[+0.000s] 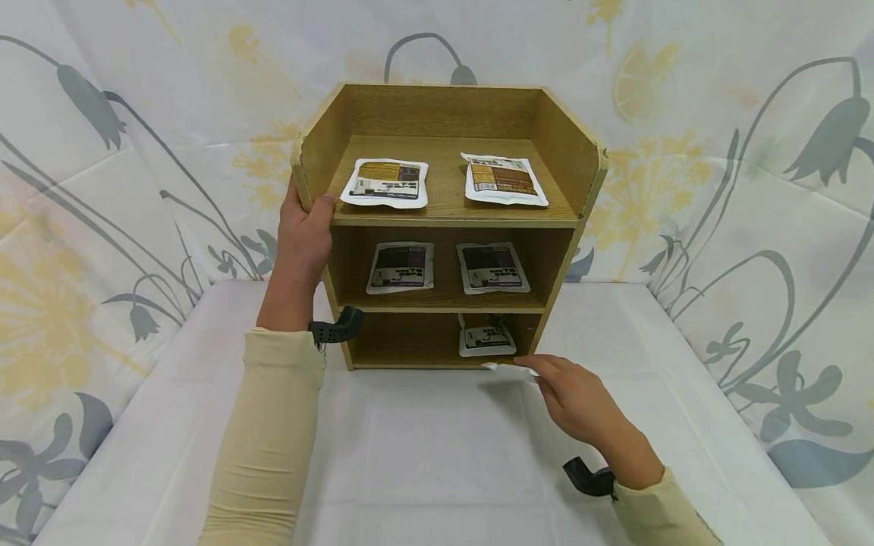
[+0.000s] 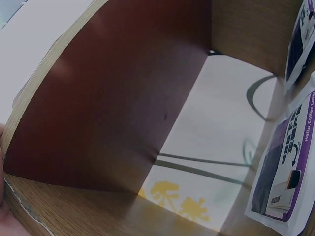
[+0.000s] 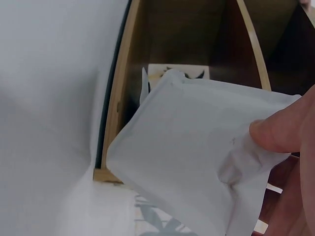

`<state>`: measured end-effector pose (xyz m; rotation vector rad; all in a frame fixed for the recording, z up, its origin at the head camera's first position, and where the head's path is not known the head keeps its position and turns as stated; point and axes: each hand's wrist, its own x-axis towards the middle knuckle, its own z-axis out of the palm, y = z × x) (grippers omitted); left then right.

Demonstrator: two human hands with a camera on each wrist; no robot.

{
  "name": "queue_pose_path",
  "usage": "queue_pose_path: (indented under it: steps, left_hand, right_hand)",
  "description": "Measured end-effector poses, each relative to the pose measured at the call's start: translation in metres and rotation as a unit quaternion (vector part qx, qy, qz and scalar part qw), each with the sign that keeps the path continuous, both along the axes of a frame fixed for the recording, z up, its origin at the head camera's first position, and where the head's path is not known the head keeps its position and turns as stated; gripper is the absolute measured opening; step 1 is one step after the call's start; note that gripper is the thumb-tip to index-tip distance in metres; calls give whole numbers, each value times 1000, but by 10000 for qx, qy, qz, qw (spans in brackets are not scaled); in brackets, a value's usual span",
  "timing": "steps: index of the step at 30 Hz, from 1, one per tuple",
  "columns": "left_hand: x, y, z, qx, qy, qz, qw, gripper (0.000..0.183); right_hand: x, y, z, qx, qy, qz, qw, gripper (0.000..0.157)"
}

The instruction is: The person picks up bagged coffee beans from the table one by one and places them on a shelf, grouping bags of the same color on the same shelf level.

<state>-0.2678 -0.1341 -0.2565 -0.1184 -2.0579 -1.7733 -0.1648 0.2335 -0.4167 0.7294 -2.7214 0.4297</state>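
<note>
A small wooden shelf unit (image 1: 437, 223) with three levels stands against the patterned backdrop. My left hand (image 1: 303, 246) grips its left side panel near the top level. In front of the bottom level, my right hand (image 1: 580, 402) pinches a white coffee packet (image 3: 182, 142) by one side, thumb on the plain face. Seen from the head, that packet is nearly edge-on. Behind it, another coffee packet (image 1: 487, 341) lies at the right of the bottom level. Purple-labelled coffee packets (image 1: 401, 268) occupy the middle level, one left and one right.
On the top level lie a yellow-labelled packet (image 1: 386, 183) at left and a brown-labelled packet (image 1: 505, 180) at right. A white cloth (image 1: 423, 455) covers the table. The floral backdrop (image 1: 737, 189) rises behind and at both sides.
</note>
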Motion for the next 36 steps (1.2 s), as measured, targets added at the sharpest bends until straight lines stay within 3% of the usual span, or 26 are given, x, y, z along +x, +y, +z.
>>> queue_pose_path:
  steps: [36]
  left_hand:
    - [0,-1,0,106,42,-104,9999,45]
  right_hand:
    - [-14,-60,-9,-140,518,777,9955,41]
